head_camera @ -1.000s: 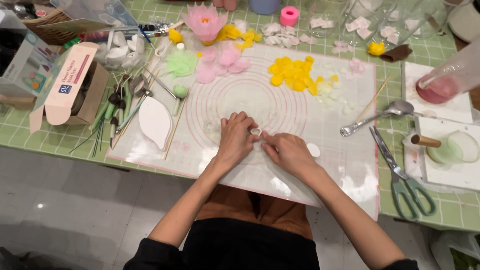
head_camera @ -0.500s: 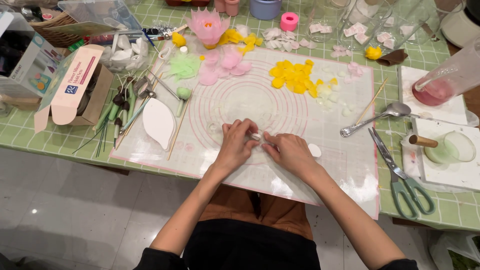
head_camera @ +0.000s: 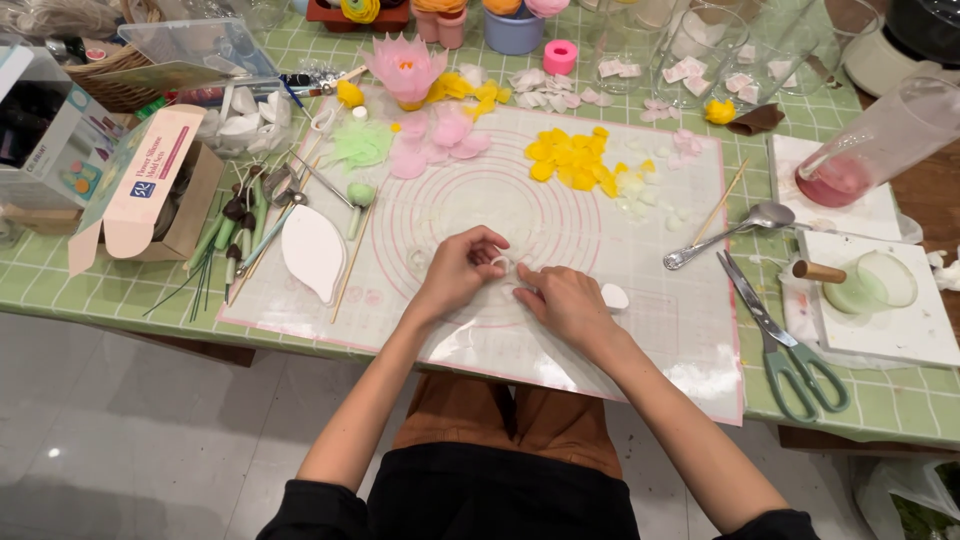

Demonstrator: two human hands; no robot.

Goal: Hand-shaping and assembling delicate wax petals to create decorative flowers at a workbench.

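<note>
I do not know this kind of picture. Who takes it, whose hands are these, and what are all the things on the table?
A camera worn on the person's head takes the picture, looking down, so both arms belong to that person. No machine is involved. The left hand and right hand meet over a translucent mat with pink rings and pinch a small white piece between the fingertips. On the mat lie yellow petals, pink petals and a white leaf-shaped form. Beside the mat, on the green checked cloth, lie scissors, a spoon and an open cardboard box.
</note>
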